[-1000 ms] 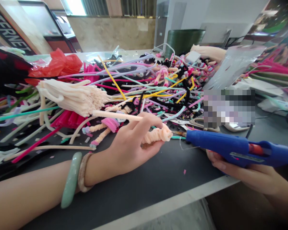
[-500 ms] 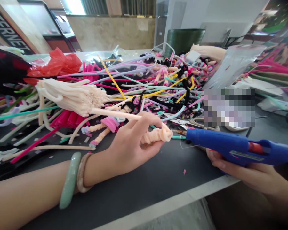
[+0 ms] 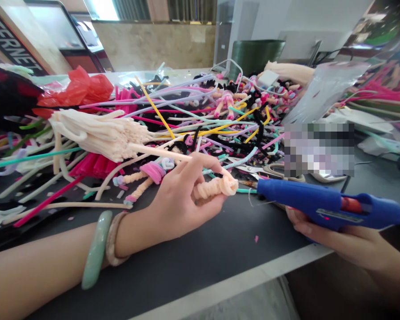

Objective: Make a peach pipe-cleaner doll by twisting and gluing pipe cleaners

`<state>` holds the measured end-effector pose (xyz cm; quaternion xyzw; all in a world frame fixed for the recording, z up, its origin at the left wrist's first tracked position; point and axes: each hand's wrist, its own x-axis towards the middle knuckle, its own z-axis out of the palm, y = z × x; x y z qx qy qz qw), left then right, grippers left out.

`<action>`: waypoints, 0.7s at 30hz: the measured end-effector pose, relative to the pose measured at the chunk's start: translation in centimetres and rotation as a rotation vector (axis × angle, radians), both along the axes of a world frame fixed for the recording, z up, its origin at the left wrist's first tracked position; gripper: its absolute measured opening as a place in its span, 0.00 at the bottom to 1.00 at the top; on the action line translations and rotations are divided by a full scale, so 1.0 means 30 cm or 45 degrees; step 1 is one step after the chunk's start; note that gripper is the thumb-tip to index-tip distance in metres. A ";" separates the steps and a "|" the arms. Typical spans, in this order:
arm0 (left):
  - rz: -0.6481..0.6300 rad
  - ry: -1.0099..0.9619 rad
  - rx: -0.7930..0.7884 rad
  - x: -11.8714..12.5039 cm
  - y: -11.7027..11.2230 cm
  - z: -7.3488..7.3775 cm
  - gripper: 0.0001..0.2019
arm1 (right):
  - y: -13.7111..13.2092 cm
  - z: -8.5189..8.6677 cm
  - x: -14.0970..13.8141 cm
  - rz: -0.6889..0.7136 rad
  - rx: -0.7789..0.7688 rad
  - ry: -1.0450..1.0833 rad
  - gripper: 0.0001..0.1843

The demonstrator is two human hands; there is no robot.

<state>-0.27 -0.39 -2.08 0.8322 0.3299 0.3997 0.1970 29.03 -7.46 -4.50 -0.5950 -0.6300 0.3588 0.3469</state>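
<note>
We see the left hand (image 3: 182,202) closed around a coiled peach pipe cleaner (image 3: 216,186), thumb and fingers pinching it so that the twisted end pokes out to the right. The straight tail of the piece runs up and left over the index finger. The left wrist carries a pale green bangle (image 3: 96,251) with a thinner band just beside it.

The right hand (image 3: 333,242) is wrapped from below around the grip of a blue hot glue gun (image 3: 326,205). We cannot make out the trigger finger. The gun lies level, and its nozzle (image 3: 248,183) points left, close to the tip of the coil; we cannot tell whether they touch.

Both hands hover low over the dark worktop (image 3: 203,262), near its front edge. Just behind the left hand lies a small pipe-cleaner doll (image 3: 146,175) in a pink skirt. Beyond that we find a thick bundle of cream pipe cleaners (image 3: 100,133). Scissors (image 3: 266,169) lie behind the nozzle. Further back, a loose tangle of coloured pipe cleaners (image 3: 200,115) covers the worktop, with a red plastic bag (image 3: 83,89) at the far left and a green bin (image 3: 256,55) behind.
</note>
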 end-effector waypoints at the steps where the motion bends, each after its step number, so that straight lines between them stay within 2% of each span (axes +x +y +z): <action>1: 0.006 0.000 -0.012 0.001 -0.001 0.001 0.18 | 0.000 0.003 0.000 0.087 -0.040 -0.010 0.12; 3: 0.013 0.001 -0.038 0.002 -0.001 0.003 0.17 | 0.000 0.007 0.000 0.187 -0.076 -0.036 0.11; 10: 0.023 -0.017 -0.114 0.004 0.005 0.002 0.17 | -0.006 -0.003 0.010 0.152 -0.061 0.016 0.10; 17: 0.014 -0.017 -0.146 0.000 0.003 -0.002 0.17 | 0.006 0.024 -0.007 0.185 0.031 -0.025 0.04; 21: 0.000 -0.030 -0.149 0.001 0.003 0.000 0.18 | 0.007 0.027 -0.013 0.190 0.073 0.017 0.06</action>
